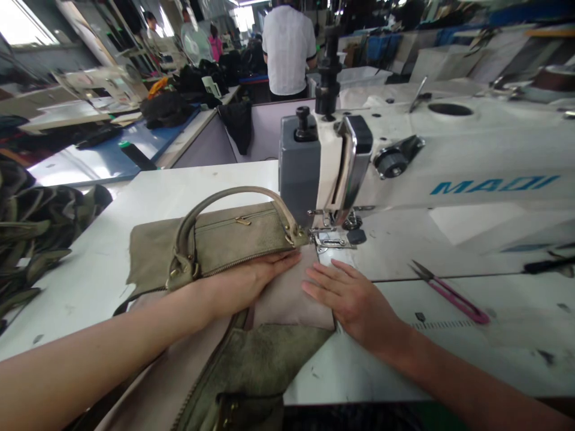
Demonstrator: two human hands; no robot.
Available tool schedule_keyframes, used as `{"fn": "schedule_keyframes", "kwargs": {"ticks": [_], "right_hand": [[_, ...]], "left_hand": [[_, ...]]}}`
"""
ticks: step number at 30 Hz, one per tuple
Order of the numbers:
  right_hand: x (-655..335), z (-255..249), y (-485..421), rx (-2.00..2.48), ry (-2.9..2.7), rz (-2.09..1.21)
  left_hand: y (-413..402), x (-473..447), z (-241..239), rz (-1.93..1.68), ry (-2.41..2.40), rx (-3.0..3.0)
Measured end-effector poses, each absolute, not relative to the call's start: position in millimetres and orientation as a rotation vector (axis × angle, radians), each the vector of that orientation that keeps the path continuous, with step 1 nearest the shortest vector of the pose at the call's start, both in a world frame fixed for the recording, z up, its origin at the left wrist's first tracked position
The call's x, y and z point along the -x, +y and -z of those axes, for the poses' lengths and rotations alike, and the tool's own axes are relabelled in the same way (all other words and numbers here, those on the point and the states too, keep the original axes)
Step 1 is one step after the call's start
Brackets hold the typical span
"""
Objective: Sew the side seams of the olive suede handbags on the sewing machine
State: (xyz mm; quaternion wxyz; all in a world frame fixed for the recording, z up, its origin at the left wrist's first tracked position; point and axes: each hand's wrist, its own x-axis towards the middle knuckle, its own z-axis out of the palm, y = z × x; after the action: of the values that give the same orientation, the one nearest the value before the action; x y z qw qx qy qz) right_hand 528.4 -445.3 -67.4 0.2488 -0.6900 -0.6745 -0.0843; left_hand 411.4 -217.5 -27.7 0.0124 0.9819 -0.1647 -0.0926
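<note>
An olive-green handbag [233,236] lies opened out on the white sewing table, its curved handle standing up and its zipper edges parted. My left hand [258,275] lies flat inside the opening, fingers stretched along the zipper and over the pale lining [291,302]. On the lining's right edge rests my right hand [345,293], palm down with fingers stretched toward the needle area. Just beyond both hands is the presser foot [332,239] of the sewing machine [449,161]. The bag's corner reaches the foot; whether it is under it I cannot tell.
Pink-handled thread snips [453,296] lie on the table to the right. A heap of olive bag pieces [40,233] is at the left. Behind the table, a person in a white shirt [288,51] stands with their back turned; other machines and workbenches are farther off.
</note>
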Motion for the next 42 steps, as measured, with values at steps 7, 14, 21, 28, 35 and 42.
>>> {"fn": "schedule_keyframes", "kwargs": {"ticks": [7, 14, 21, 28, 35, 42], "right_hand": [[-538.3, 65.6, -440.1, 1.948, -1.814, 0.087], [-538.3, 61.1, -438.3, 1.918, -1.758, -0.017], [-497.4, 46.5, -458.1, 1.707, -1.654, -0.325], [-474.3, 36.8, -473.2, 1.760, -1.665, -0.446], [-459.3, 41.1, -478.9, 1.856, -1.663, -0.361], [-445.4, 44.9, -483.1, 1.847, -1.672, -0.015]], "left_hand": [[-200.6, -440.2, 21.2, 0.386, -0.381, -3.003], [-181.2, -468.5, 6.0, 0.447, -0.379, -2.797], [-256.1, -377.8, -38.5, 0.387, -0.471, -2.703], [-281.2, -319.6, -16.2, 0.219, -0.530, -2.919], [-282.1, -313.4, -10.7, 0.043, -0.514, -3.207], [-286.7, -320.2, -7.8, 0.216, -0.530, -3.060]]}}
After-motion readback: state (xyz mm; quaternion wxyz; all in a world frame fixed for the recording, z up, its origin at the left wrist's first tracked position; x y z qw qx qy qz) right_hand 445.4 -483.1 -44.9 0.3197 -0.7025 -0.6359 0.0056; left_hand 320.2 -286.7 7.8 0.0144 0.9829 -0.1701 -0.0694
